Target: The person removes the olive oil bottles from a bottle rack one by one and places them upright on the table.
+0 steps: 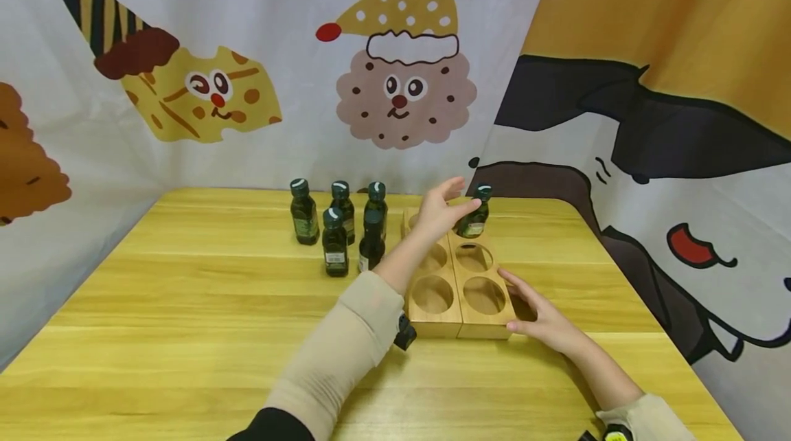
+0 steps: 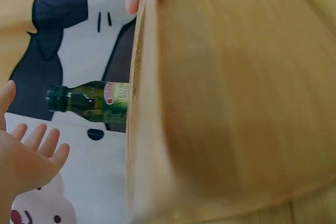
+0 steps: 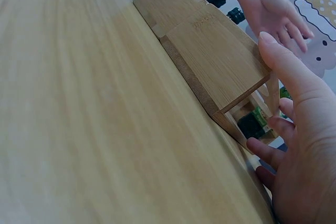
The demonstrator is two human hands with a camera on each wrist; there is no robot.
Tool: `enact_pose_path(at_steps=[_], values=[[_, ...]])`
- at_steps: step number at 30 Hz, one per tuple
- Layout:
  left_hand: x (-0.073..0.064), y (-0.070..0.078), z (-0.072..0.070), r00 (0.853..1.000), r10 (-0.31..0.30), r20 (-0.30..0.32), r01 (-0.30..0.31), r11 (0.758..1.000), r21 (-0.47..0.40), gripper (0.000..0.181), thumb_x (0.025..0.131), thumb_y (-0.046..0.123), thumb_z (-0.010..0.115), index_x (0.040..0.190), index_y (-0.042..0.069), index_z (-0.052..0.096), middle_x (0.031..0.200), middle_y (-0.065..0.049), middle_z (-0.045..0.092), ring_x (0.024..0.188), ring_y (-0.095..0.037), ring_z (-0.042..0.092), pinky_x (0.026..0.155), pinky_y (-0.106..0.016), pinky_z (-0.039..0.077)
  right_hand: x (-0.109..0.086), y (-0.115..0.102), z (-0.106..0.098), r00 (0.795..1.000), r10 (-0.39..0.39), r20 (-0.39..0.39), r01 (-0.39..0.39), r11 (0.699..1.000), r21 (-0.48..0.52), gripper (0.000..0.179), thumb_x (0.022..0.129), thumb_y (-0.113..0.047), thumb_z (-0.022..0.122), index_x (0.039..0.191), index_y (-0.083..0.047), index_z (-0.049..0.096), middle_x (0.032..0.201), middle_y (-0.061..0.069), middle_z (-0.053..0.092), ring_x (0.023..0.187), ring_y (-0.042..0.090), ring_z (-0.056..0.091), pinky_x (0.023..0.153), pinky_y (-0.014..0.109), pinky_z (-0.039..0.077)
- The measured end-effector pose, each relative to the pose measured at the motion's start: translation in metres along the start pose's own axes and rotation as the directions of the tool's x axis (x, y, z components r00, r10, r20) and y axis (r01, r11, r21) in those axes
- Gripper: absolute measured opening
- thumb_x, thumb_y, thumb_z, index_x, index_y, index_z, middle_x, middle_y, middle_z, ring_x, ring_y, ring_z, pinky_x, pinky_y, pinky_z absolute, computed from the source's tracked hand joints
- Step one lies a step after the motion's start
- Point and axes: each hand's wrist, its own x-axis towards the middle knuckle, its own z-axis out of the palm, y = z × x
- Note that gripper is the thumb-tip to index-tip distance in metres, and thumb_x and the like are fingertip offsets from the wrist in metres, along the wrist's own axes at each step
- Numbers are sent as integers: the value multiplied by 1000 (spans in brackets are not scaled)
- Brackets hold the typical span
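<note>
Two wooden bottle racks (image 1: 460, 323) with round holes stand side by side. In the far hole of the right rack stands a small green glass bottle (image 1: 474, 224) with a dark cap. Beside its neck my left hand (image 1: 440, 211) reaches over the racks, fingers spread; the left wrist view shows a gap between this hand (image 2: 31, 156) and the bottle (image 2: 100, 102). My right hand (image 1: 544, 317) touches the right rack's near corner, thumb at the front and fingers along the side. In the right wrist view the fingers of this hand (image 3: 310, 129) are spread, loosely bent.
Several more dark green bottles (image 1: 336, 249) stand upright on the table left of the racks. The wooden table (image 1: 185, 331) ends at a printed cloth (image 1: 247, 159) with cartoon figures behind it. My left forearm crosses in front of part of the left rack.
</note>
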Motion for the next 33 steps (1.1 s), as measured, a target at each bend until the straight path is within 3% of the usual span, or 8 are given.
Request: enact_pose_path(at_steps=[9, 19, 33], values=[[13, -6, 21, 996, -51, -68, 53, 998, 30, 57, 91, 24, 69, 142, 12, 48, 138, -4, 52, 126, -23, 46, 94, -36, 46, -1, 0, 0, 1000, 0, 5, 0, 1000, 5, 85, 85, -1, 69, 154, -17, 21, 145, 18, 39, 127, 24, 42, 100, 18, 28], [22, -12, 41, 991, -79, -110, 83, 996, 37, 50, 91, 27, 68, 138, 18, 53, 131, -4, 57, 125, -19, 47, 96, -34, 45, -1, -1, -1, 1000, -10, 7, 10, 1000, 11, 84, 85, 0, 68, 154, -15, 22, 144, 21, 38, 126, 22, 42, 99, 19, 29], [27, -13, 48, 985, -53, -162, 62, 997, 50, 38, 92, 18, 66, 130, 15, 60, 114, -3, 63, 107, -16, 57, 83, -26, 50, 0, 0, 1, 999, -40, 8, 40, 999, -3, 85, 84, 1, 68, 154, -14, 22, 145, 18, 37, 124, 20, 44, 98, 21, 34]])
